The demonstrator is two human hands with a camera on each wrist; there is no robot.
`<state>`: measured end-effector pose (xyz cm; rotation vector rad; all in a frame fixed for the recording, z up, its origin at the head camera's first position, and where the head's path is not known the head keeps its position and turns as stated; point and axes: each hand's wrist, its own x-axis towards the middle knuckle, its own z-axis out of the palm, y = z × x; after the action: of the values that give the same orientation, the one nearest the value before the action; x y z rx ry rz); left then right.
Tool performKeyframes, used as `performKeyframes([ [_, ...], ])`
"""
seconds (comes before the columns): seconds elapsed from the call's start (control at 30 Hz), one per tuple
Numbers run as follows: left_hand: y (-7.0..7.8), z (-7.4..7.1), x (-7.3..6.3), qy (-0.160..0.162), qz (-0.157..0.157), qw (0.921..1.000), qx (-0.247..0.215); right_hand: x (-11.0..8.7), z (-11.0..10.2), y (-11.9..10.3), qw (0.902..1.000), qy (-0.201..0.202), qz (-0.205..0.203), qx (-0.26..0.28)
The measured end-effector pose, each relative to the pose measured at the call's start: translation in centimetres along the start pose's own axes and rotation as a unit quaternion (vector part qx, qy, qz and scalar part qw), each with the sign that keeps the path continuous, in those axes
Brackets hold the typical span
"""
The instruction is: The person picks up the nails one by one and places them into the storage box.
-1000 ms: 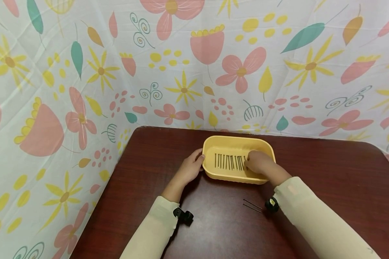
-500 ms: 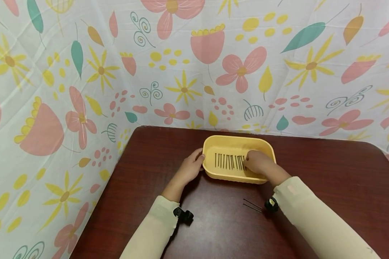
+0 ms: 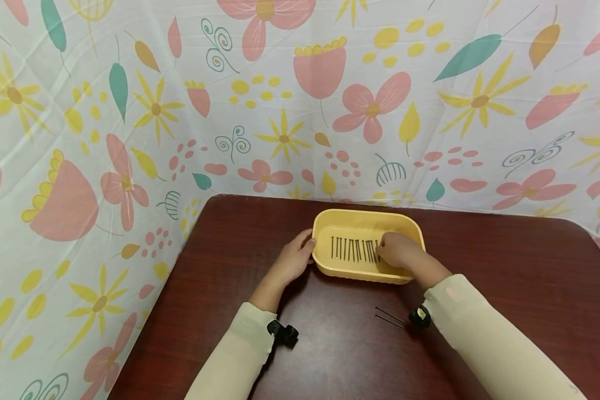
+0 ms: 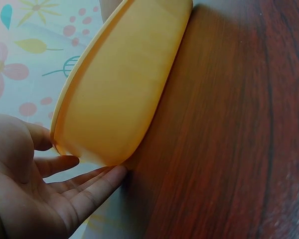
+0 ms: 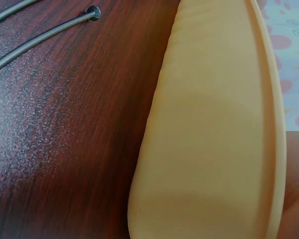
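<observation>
A yellow plastic tray [image 3: 362, 275] sits on the table with a row of nails [image 3: 351, 250] lying side by side on its floor. My left hand [image 3: 294, 258] holds the tray's left end. In the left wrist view its thumb is at the rim and its fingers [image 4: 97, 191] lie along the outer wall. Reaching over the right side, my right hand [image 3: 399, 250] is inside the tray, its curled fingers pinching a nail at the row's right end; the hand partly covers that nail. In the right wrist view the tray wall [image 5: 209, 124] hides most of this hand.
Two loose nails [image 3: 390, 320] lie on the dark brown table [image 3: 330, 344] in front of the tray, close to the right wrist's camera [image 3: 420, 316]. A floral cloth [image 3: 290, 111] hangs behind the table and along its left side.
The right hand's fingertips have shifted very slightly left with the nail against the row. The left hand and the tray stay in place.
</observation>
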<state>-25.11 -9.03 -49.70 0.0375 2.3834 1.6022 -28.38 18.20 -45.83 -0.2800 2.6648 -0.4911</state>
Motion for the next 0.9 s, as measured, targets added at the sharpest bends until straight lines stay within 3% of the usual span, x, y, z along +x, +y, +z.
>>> performKeyframes([
  [0.3,0.0,0.0,0.0,0.004,0.001,1.0,0.001,-1.7,-1.1,-0.3,0.9984,0.054,0.0,0.015],
  [0.53,0.1,0.1,-0.2,0.002,0.002,1.0,0.003,-5.1,-1.3,-0.8,0.9909,0.124,-0.031,0.041],
  [0.9,0.0,0.2,-0.1,0.0,0.001,1.0,0.003,-10.5,0.7,-1.7,0.9799,0.173,-0.082,0.055],
])
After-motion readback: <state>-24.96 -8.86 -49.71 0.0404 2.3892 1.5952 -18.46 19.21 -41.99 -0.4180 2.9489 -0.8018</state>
